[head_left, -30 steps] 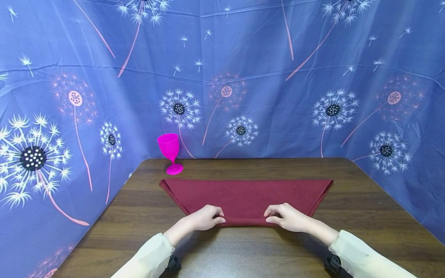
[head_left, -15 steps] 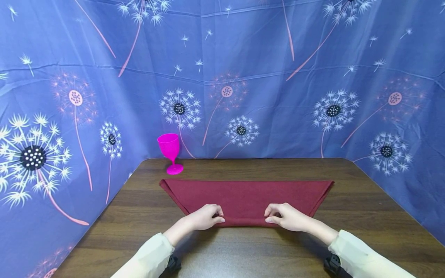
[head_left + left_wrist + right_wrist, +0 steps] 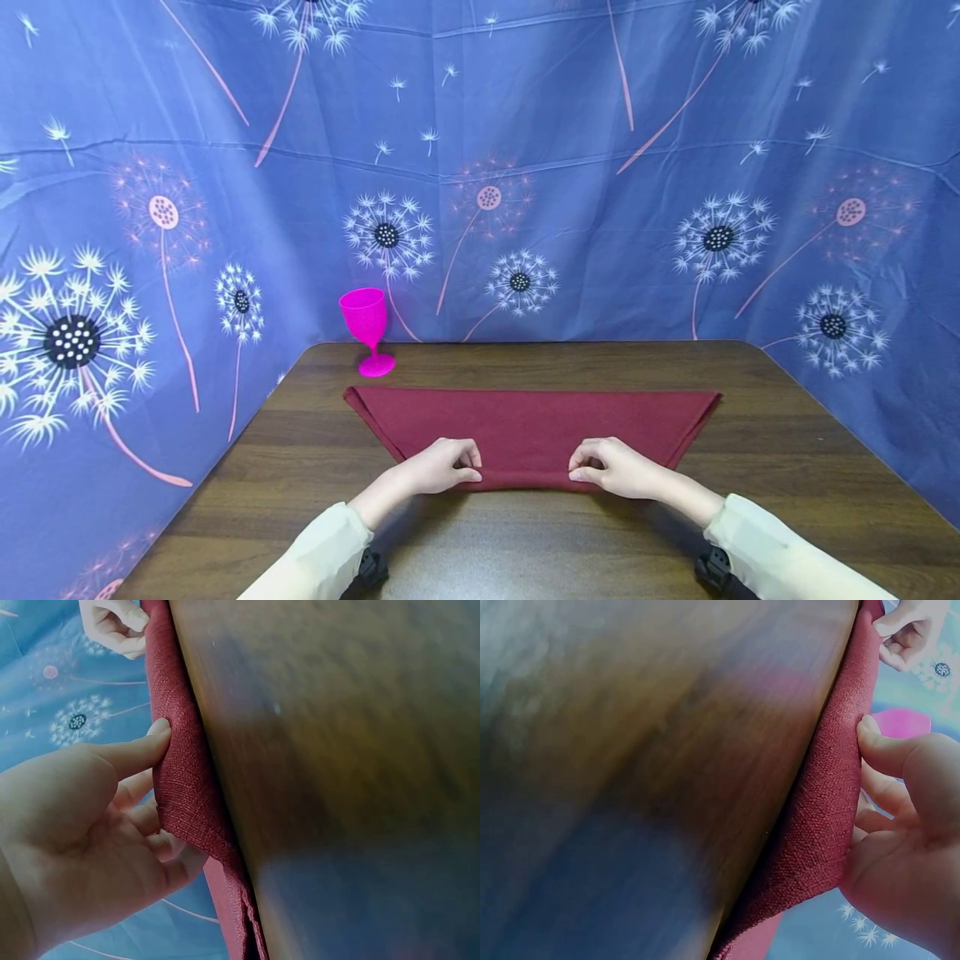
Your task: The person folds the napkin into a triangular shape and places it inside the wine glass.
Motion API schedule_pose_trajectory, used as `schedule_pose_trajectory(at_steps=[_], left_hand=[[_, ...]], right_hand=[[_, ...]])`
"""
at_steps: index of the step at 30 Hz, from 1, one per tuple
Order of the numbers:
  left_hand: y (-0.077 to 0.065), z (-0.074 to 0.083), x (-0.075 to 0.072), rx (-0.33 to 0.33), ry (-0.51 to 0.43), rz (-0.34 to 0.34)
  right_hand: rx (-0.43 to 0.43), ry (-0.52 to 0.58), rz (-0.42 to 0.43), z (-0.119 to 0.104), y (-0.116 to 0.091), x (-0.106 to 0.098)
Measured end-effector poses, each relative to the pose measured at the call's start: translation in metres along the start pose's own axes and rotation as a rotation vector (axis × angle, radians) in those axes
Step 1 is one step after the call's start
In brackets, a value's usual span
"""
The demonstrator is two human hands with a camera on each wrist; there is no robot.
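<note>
A dark red cloth napkin (image 3: 525, 425) lies on the table, wide along its far side and narrow along its near side. Its near edge is turned up into a thick rolled fold (image 3: 184, 757). My left hand (image 3: 438, 467) pinches this fold at its left part, thumb on the near face and fingers on the far side. At the right part my right hand (image 3: 618, 468) pinches the same fold in like manner, its thumb (image 3: 870, 735) pressed on the woven surface. A stretch of the fold shows between the two hands. Fingertips behind the cloth are partly hidden.
A bright pink goblet (image 3: 365, 321) stands upright at the table's back left, beyond the napkin's left corner. The brown wooden table (image 3: 487, 542) ends at a blue dandelion-print curtain (image 3: 600, 250) behind and at both sides.
Both hands have shifted very slightly to the left and keep their pinch on the napkin's near fold. The goblet has stayed put.
</note>
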State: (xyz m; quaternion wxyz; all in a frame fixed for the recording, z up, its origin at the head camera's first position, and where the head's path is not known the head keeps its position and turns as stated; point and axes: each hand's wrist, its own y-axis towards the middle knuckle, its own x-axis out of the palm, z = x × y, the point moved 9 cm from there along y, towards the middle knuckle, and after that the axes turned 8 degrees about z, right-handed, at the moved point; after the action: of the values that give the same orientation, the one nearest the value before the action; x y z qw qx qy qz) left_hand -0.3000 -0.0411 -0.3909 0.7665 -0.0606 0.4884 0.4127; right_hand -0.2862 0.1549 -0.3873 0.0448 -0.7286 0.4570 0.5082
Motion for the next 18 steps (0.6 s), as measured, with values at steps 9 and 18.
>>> schedule_pose_trajectory(at_steps=[9,18], left_hand=[[0.0011,0.0041,-0.0009,0.011,0.107,0.008],[0.0019,0.0045,0.0011,-0.006,0.045,-0.015]], right_hand=[[0.005,-0.008,0.027,0.0013,-0.0001,-0.0011],[0.046,0.052,0.02,0.0044,0.0006,-0.0005]])
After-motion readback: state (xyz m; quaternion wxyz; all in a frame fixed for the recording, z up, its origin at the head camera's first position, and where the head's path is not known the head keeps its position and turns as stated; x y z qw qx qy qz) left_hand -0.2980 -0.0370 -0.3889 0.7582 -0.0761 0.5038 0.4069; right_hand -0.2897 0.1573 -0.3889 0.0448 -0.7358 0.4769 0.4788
